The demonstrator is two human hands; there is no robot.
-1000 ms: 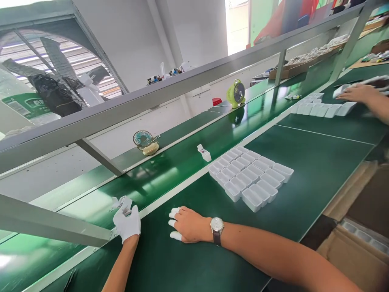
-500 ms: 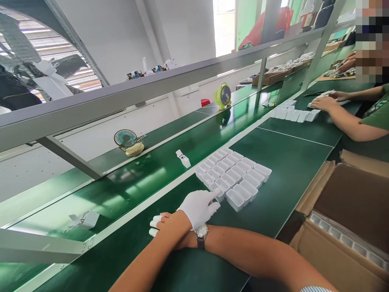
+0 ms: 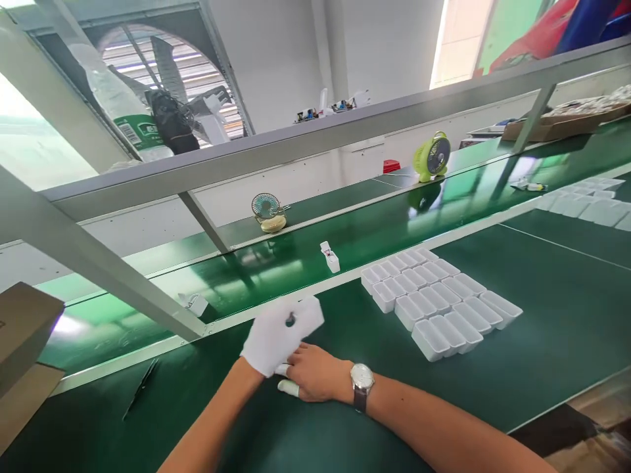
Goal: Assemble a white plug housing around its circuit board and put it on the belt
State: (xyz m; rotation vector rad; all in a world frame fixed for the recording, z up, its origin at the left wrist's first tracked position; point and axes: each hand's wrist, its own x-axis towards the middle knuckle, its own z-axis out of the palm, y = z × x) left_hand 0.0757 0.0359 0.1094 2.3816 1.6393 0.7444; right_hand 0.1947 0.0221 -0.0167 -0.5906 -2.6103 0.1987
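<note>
My left hand [image 3: 270,336], in a white glove, is closed on a small white plastic box [image 3: 311,313], partly hidden by the glove. A dark gap shows between its thumb and finger. Just below and touching it, my right hand [image 3: 319,373] has white finger covers on its fingertips and a watch [image 3: 362,377] at the wrist. Its thumb and a finger are apart; the other fingers are partly behind the glove. To the right, rows of open white boxes [image 3: 436,289] stand close together on the green table [image 3: 365,433].
A white part with wires [image 3: 330,256] lies on the green belt [image 3: 290,269], another [image 3: 196,303] further left. Black tweezers [image 3: 140,389] rest on the table at left, near a cardboard box [image 3: 29,348]. Two small fans, one teal [image 3: 266,206], one lime [image 3: 432,156], stand behind.
The view has swung left. My left hand has drawn back from the rows with a white box in it. The right hand now lies beside it, no longer crossed under the left wrist.
</note>
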